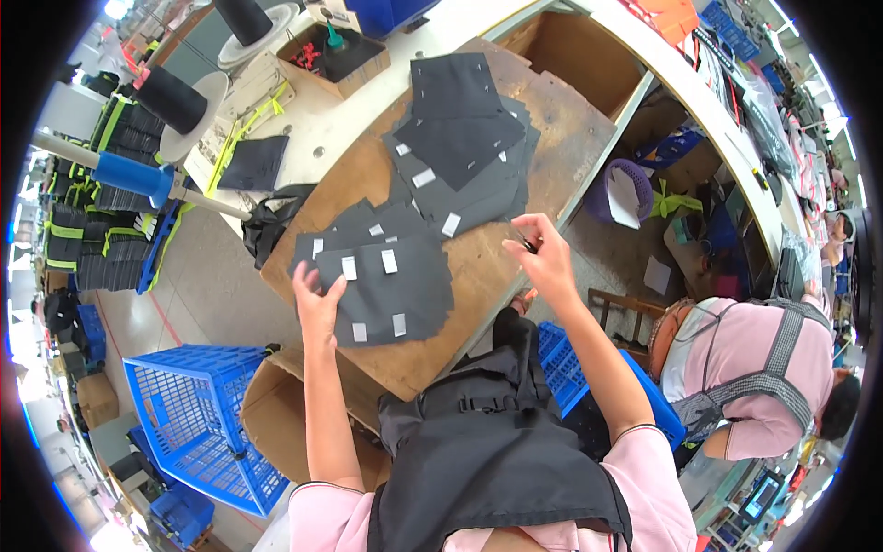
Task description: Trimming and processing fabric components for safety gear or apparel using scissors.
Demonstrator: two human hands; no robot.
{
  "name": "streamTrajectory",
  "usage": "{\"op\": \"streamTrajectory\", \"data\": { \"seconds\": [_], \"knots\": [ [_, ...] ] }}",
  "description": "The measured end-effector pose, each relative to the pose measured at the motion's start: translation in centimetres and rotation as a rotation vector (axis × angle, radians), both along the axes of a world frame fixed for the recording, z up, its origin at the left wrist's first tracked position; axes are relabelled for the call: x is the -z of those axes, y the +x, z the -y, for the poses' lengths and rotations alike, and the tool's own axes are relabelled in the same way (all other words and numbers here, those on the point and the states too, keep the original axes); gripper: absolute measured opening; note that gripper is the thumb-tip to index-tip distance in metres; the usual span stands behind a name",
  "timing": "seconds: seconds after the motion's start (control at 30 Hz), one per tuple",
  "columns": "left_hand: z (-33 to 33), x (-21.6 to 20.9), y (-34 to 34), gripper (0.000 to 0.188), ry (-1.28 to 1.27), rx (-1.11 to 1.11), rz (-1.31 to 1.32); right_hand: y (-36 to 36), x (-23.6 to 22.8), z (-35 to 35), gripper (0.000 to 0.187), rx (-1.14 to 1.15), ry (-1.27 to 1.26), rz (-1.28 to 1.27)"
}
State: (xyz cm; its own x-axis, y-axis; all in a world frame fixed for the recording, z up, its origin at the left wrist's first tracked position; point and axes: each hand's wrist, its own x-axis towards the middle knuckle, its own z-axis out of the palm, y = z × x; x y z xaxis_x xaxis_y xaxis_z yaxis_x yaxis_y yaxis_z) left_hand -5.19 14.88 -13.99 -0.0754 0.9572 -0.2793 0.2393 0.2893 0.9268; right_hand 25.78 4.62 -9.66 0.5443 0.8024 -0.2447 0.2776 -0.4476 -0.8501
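My left hand [318, 305] is at the left edge of the nearer pile of dark grey fabric pieces [414, 285], fingers apart and thumb over the cloth. Small white labels [389, 261] show on the top piece. My right hand [546, 256] is raised near the board's right edge, its fingers closed around a small black tool [526, 243] that is mostly hidden. Farther back lies another fabric pile [464, 198], also with white labels. Across it rest a tilted dark piece [457, 147] and a squarish dark panel [452, 85].
The pieces lie on a worn wooden board [561, 120]. Thread cones [171, 99] and an open box [336, 72] stand at the back left. A blue crate [198, 368] and cardboard carton [276, 405] sit below left. Another person [763, 377] bends over at right.
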Motion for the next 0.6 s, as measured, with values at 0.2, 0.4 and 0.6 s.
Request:
{"op": "streamTrajectory", "data": {
  "seconds": [0.2, 0.4, 0.6],
  "knots": [
    [2.6, 0.5, 3.1, 0.078, 0.493, 0.212, -0.761, 2.6, 5.0, -8.5, 0.044, -0.309, 0.143, 0.648],
    [4.7, 3.6, 3.4, 0.071, 0.343, 0.431, -0.86, 3.8, 8.4, -12.8, 0.047, -0.635, 0.045, 0.981],
    [4.4, 1.7, 5.3, 0.063, 0.342, 0.311, -0.752, 5.9, 6.4, -14.1, 0.012, -0.457, 0.269, 0.887]
  ]
}}
